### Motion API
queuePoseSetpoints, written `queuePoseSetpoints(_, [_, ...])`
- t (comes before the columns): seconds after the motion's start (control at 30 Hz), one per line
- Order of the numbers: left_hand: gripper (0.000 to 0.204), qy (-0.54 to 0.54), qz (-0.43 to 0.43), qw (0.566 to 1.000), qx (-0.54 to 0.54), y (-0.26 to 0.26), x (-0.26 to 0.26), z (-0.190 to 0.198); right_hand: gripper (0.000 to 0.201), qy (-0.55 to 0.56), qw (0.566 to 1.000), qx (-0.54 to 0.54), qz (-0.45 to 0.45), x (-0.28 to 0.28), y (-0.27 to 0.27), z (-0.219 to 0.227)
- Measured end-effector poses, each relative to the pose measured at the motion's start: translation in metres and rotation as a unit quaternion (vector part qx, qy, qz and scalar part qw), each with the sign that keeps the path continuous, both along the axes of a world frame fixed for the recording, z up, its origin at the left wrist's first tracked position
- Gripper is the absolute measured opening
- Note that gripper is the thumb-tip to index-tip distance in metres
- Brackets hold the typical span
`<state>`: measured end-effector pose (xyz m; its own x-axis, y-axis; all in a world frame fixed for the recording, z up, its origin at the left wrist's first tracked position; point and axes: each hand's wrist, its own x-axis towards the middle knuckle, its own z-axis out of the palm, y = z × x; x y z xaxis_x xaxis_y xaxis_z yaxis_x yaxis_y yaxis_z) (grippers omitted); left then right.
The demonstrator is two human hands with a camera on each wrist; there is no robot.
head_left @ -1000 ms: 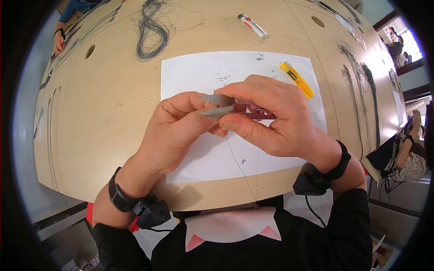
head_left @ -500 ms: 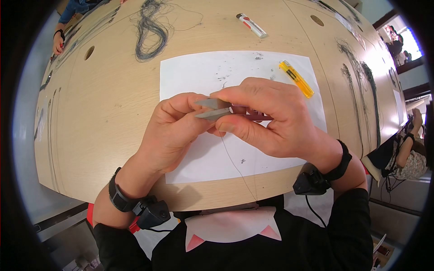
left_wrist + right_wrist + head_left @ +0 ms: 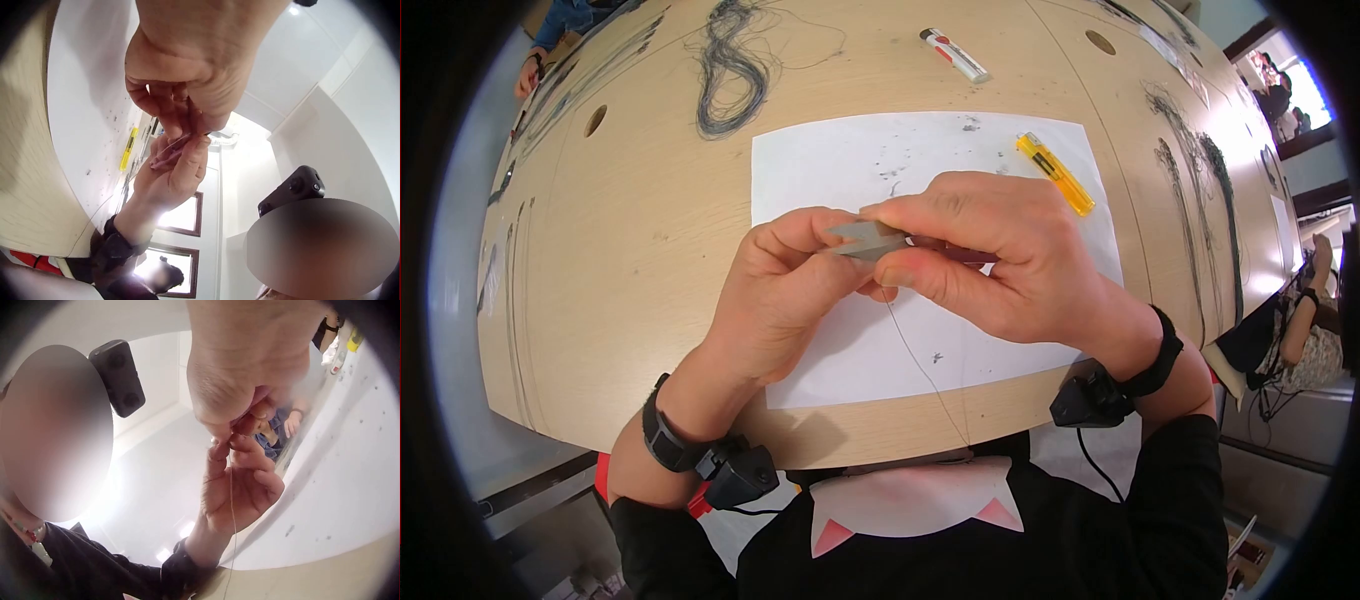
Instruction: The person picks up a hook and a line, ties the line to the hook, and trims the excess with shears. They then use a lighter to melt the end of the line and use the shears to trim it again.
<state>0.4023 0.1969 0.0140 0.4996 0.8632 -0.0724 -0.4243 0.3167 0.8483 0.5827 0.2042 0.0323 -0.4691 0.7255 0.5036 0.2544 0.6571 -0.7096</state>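
Between thumb and fingers, my right hand [image 3: 1025, 255] holds small thread snips with grey blades [image 3: 875, 241] and a dark pink handle [image 3: 164, 161]. The blades point left, slightly apart at the tips, over the fingertips of my left hand [image 3: 775, 285]. That hand pinches a thin dark strand [image 3: 917, 358], which hangs from its fingertips toward the table's front edge. In the right wrist view the strand [image 3: 232, 506] drops straight down from the pinch. The strand's upper end is hidden among the fingers.
A white paper sheet [image 3: 820, 165] with dark specks lies under my hands. On it rests a slim yellow case [image 3: 1055, 174]; a white-and-red one [image 3: 956, 55] lies beyond. A looped dark strand bundle [image 3: 725, 125] sits back left, more strands [image 3: 1220, 200] at right. Other people sit around the table.
The snips' blades have drawn closer together. My right hand has shifted slightly left with the snips, while the left hand stays almost still, pinching the strand.
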Motion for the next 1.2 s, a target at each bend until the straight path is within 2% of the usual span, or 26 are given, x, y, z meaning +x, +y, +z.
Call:
queuePoseSetpoints(0.1, [0.008, -0.004, 0.003, 1.0, -0.004, 0.0, 0.001, 0.002, 0.02, -0.007, 1.0, 0.019, 0.007, 0.001, 0.002, -0.001])
queuePoseSetpoints(0.17, [0.007, -0.007, 0.001, 1.0, -0.001, 0.0, 0.0, 0.003, 0.021, 0.064, 0.996, -0.053, 0.029, -0.001, 0.001, -0.002])
queuePoseSetpoints(0.2, [0.007, -0.007, 0.007, 1.0, 0.006, 0.0, -0.001, 0.004, 0.021, 0.064, 0.996, -0.052, 0.028, -0.001, 0.0, -0.002])
queuePoseSetpoints(0.27, [0.006, -0.009, 0.013, 1.0, 0.012, -0.001, 0.0, 0.004, 0.023, 0.15, 0.972, -0.179, -0.025, 0.0, -0.002, -0.002])
queuePoseSetpoints(0.3, [0.006, 0.003, 0.026, 0.999, 0.032, -0.001, 0.002, 0.004, 0.024, 0.163, 0.954, -0.251, -0.005, 0.003, -0.002, 0.006])
queuePoseSetpoints(0.4, [0.005, 0.028, 0.046, 0.997, 0.057, -0.001, 0.004, 0.003, 0.03, 0.162, 0.938, -0.304, 0.049, 0.005, -0.005, 0.011])
queuePoseSetpoints(0.47, [0.005, 0.039, 0.051, 0.996, 0.062, 0.0, 0.004, 0.002, 0.031, 0.151, 0.95, -0.267, 0.05, 0.003, -0.006, 0.004])
queuePoseSetpoints(0.53, [0.006, 0.084, 0.057, 0.99, 0.101, -0.001, 0.003, 0.001, 0.031, 0.092, 0.973, -0.21, 0.028, 0.003, -0.006, 0.003])
queuePoseSetpoints(0.63, [0.005, 0.115, 0.051, 0.986, 0.111, -0.002, 0.004, 0.0, 0.029, 0.043, 0.984, -0.174, 0.006, 0.003, -0.006, 0.003])
queuePoseSetpoints(0.73, [0.005, 0.092, 0.039, 0.988, 0.115, -0.003, 0.005, -0.001, 0.027, 0.061, 0.989, -0.136, 0.0, 0.0, -0.006, -0.002])
queuePoseSetpoints(0.87, [0.006, 0.108, 0.028, 0.986, 0.122, -0.005, 0.006, 0.001, 0.024, 0.141, 0.969, -0.202, -0.022, -0.005, -0.008, -0.001])
queuePoseSetpoints(0.93, [0.006, 0.122, 0.029, 0.987, 0.096, -0.005, 0.006, 0.004, 0.029, 0.048, 0.985, -0.166, 0.018, 0.0, -0.008, 0.003])
queuePoseSetpoints(0.97, [0.006, 0.122, 0.029, 0.987, 0.096, -0.004, 0.006, 0.004, 0.029, 0.048, 0.985, -0.166, 0.018, 0.001, -0.007, 0.002])
queuePoseSetpoints(1.03, [0.006, 0.052, 0.047, 0.996, 0.052, -0.003, 0.005, 0.003, 0.029, 0.077, 0.984, -0.158, 0.017, 0.001, -0.005, 0.0])
queuePoseSetpoints(1.17, [0.007, 0.019, 0.038, 0.999, 0.031, -0.001, 0.001, 0.004, 0.024, 0.065, 0.988, -0.137, -0.024, 0.002, -0.004, 0.009])
queuePoseSetpoints(1.2, [0.007, 0.002, 0.036, 0.999, 0.024, -0.001, 0.0, 0.003, 0.023, 0.048, 0.995, -0.088, -0.013, 0.003, -0.002, 0.007])
